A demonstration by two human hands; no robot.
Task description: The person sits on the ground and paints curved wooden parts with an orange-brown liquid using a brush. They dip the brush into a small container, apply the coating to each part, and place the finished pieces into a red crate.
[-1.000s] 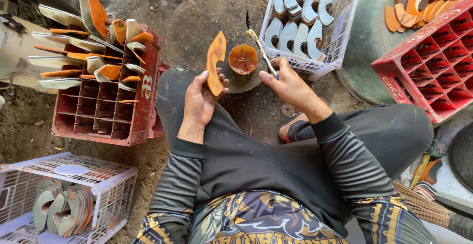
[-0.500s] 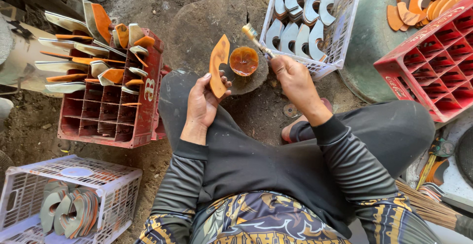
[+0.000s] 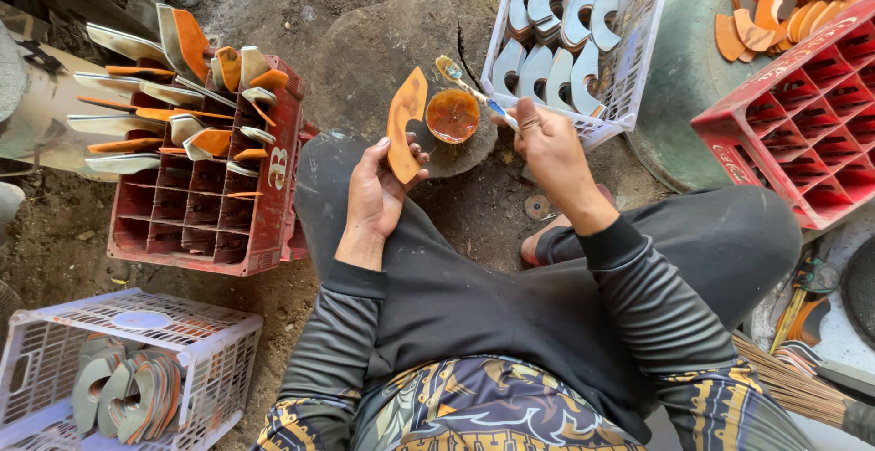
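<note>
dirt floor (image 3: 383, 14), crowded with crates. left hand (image 3: 375, 191) clamped on curved orange sole piece (image 3: 405, 121), held upright beside glue pot (image 3: 453, 115). right hand (image 3: 547, 146) closed around toothbrush (image 3: 474, 96), bristles past pot rim. risk judged: glue dripped onto knee, pot tipped.

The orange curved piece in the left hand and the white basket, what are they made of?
The curved piece looks like thin wood or board, coated glossy orange; its flat, stiff shape suggests that, though I can't be sure. The white basket looks like moulded plastic, with an open lattice wall.
</note>
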